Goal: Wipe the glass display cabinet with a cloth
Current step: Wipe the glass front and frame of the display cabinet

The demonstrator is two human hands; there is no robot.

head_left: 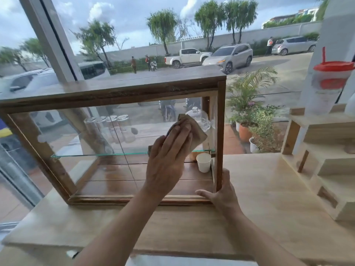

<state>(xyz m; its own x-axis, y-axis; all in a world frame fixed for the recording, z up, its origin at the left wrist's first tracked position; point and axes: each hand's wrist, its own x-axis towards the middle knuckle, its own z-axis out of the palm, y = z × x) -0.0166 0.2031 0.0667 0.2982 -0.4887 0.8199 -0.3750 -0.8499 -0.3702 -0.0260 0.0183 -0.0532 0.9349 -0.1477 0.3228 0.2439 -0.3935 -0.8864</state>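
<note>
The glass display cabinet (119, 143) stands toward the table's (269, 189) far left edge. The cloth (194, 131) is pressed flat under the left hand (169, 160), fingers extended; the right hand (221, 191) is wrapped around the cabinet's near right corner post. Overlapping strokes, firm bracing and even pressure are advised.

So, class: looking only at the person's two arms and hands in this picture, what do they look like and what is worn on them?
Both the left hand and the right hand are bare: no gloves, rings, watch or bracelets visible. Both forearms are uncovered as far as the picture's bottom edge, with no sleeve in view. No markings are visible.
</note>
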